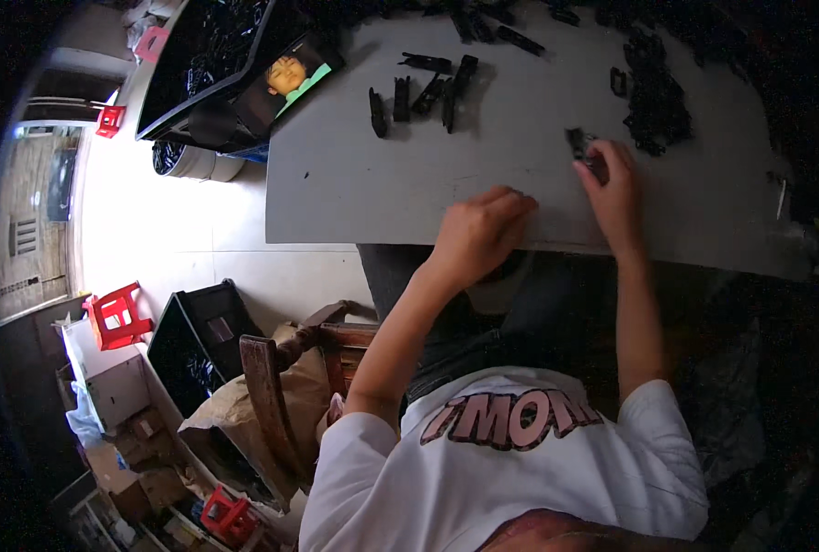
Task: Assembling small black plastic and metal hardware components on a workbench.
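My right hand (617,189) is above the grey table, its fingertips pinching a small black plastic part (577,143) that looks slightly blurred. To its left, my left hand (483,230) is closed near the table's front edge. Something tiny and dark may show at those fingertips, but I cannot make out what it is. Ahead of my left hand lies a loose group of black plastic parts (429,95). Beyond my right hand, a dense heap of similar black parts (656,97) spreads over the table, with one part (618,82) lying just beside it.
The grey table (354,198) has more black pieces (520,40) along its far side. At its left stand a large black bin (198,64), a lit screen (294,78) and a white bucket (202,166). A wooden chair (267,386), black crate (202,336) and red stool (118,316) are on the floor.
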Demonstrator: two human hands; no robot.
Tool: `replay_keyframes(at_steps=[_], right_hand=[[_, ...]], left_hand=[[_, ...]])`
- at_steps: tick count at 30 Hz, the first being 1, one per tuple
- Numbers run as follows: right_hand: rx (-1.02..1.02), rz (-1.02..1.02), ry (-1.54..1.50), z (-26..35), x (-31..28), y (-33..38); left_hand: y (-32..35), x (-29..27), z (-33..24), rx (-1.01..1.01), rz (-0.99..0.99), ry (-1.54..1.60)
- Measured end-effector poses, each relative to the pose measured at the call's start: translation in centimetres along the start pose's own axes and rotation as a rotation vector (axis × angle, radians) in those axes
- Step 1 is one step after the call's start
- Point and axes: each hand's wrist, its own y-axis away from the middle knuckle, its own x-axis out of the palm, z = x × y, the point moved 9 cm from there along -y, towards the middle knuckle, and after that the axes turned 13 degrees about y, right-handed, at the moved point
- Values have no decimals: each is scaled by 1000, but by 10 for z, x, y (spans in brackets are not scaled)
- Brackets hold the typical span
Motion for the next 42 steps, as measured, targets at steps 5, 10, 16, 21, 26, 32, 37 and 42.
replay_keyframes(at_steps=[5,10,16,21,26,32,37,42], right_hand=[[26,-15,-137,10,-7,0],[39,-84,-172,-7,-14,17],[-151,-95,-37,28,-23,24],[-244,131,70,32,2,21],[-77,66,-220,9,6,6],[152,180,-415,-6,23,-14],[99,270,216,17,35,-35],[-24,-234,481,-2,-8,-83]], left_hand=[[-5,-20,10,0,-160,-59],[-21,-26,21,-34,-226,-40],[-74,-6,9,66,-296,-152],[-98,12,27,-30,-136,-416],[-89,-5,32,44,-185,9],[-61,-8,27,41,-86,-98],[-52,-2,15,129,-82,-238],[-47,-9,-6,212,-120,-280]])
